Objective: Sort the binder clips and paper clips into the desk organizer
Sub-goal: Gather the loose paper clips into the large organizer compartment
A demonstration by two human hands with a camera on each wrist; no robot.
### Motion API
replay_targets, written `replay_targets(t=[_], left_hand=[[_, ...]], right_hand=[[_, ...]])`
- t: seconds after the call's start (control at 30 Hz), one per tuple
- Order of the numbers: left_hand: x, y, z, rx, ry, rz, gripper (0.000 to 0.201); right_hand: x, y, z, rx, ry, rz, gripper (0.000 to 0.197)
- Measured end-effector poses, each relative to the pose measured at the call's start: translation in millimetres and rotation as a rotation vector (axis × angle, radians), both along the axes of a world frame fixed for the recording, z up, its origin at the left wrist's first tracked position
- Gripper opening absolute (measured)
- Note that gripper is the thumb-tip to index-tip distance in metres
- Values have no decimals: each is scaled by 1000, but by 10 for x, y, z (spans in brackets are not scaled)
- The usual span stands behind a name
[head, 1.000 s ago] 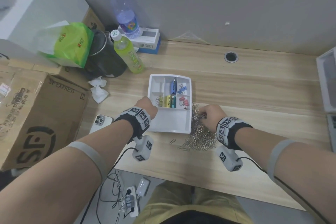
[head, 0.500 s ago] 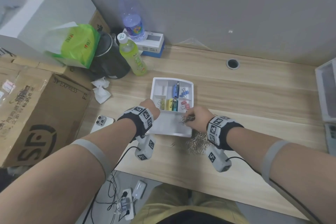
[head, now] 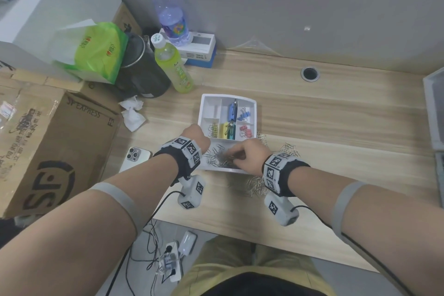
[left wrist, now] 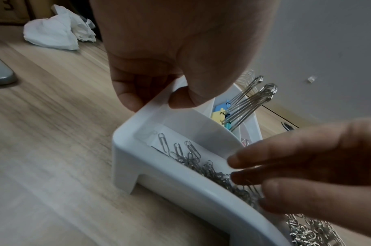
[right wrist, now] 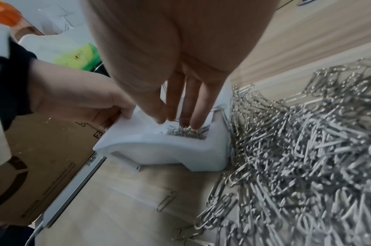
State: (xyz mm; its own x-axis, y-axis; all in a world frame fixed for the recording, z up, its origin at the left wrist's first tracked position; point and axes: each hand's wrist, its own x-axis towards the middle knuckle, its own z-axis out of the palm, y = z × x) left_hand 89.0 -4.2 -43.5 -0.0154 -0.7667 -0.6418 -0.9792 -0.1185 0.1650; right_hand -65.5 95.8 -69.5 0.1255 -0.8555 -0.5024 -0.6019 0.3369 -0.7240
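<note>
The white desk organizer [head: 254, 103] [left wrist: 159, 174] [right wrist: 159, 153] stands mid-table. My left hand [head: 195, 136] [left wrist: 155, 103] [right wrist: 85, 103] pinches its left wall between thumb and fingers. My right hand [head: 234, 155] [left wrist: 243, 174] [right wrist: 176, 119] hovers over the front compartment, fingers straight and pointing down onto the silver paper clips [head: 216, 156] [left wrist: 190, 154] lying there. A big loose pile of paper clips [head: 258, 185] [right wrist: 306, 149] lies on the table right of the organizer. Blue binder clips [head: 243, 114], pink ones [head: 246, 131] and yellow ones [head: 212, 128] sit in the rear compartments.
A phone [head: 134, 157] and a crumpled tissue [head: 132, 113] lie left of the organizer. A cardboard box [head: 48, 146], a black container [head: 144, 74] and a green bottle [head: 173, 67] crowd the back left. A grey tray [head: 434, 108] sits at the right edge.
My right hand moved left from the pile on the table to the front compartment with a bunch of paper clips and let them go there. My left hand stayed on the organizer.
</note>
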Motion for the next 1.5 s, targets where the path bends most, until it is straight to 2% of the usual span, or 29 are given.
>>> replay_targets(t=[0.1, 0.13, 0.2, 0.33, 0.4, 0.47, 0.57, 0.8, 0.97, 1.2, 1.5], left_hand=[[19, -31, 26, -10, -14, -14, 7], [29, -44, 37, -21, -17, -17, 4], [55, -64, 57, -44, -30, -17, 12], [101, -97, 75, -55, -67, -36, 14], [120, -110, 69, -52, -89, -47, 17], [140, -117, 47, -38, -99, -49, 27], [161, -114, 17, -15, -94, -54, 35], [176, -82, -73, -45, -84, -85, 39], [162, -69, -113, -45, -57, -96, 39], [153, -54, -129, -65, -47, -89, 27], [120, -51, -104, -54, -36, -97, 12]], right_hand=[[-144, 3, 120, -96, 57, -89, 31], [-219, 7, 156, -120, 97, -105, 36], [-405, 28, 167, -107, 231, -108, 57], [-791, 188, 36, 138, 525, -67, 118], [-886, 302, -30, 203, 600, -9, 134], [-899, 401, -93, 218, 647, 52, 141], [-791, 488, -185, 168, 627, 80, 136], [-492, 475, -325, 19, 480, 1, 119], [-381, 417, -357, 1, 459, -55, 119], [-273, 354, -330, 15, 412, -135, 66], [-241, 342, -371, 17, 331, -212, 48]])
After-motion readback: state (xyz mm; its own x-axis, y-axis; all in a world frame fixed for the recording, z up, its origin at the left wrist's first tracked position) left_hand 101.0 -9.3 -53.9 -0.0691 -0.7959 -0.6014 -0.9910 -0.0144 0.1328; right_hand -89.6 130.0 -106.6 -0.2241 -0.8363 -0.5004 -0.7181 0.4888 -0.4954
